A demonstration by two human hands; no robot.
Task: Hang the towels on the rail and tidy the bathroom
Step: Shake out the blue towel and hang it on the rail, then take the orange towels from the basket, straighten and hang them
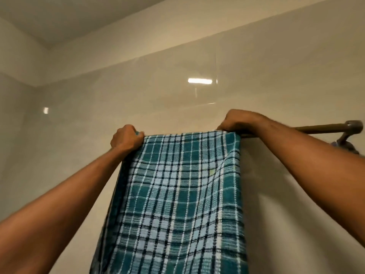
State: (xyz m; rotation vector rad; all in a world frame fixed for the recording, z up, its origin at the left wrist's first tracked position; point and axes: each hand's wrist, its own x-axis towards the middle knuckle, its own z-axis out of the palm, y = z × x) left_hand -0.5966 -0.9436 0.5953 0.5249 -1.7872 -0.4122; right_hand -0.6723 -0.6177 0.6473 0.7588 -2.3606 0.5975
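A teal, white and black checked towel (177, 194) hangs down in front of me, its top edge level with a brown metal rail (320, 129) on the tiled wall. My left hand (126, 138) grips the towel's top left corner. My right hand (241, 120) holds the top right corner, pressed onto the rail. Behind the towel and my right arm the rail is hidden; only its right end and wall bracket (350, 135) show. The towel's lower part runs out of the frame.
Glossy beige wall tiles (158, 91) fill the view and reflect a ceiling light. A corner of the room lies at the far left, with the ceiling (79, 14) above.
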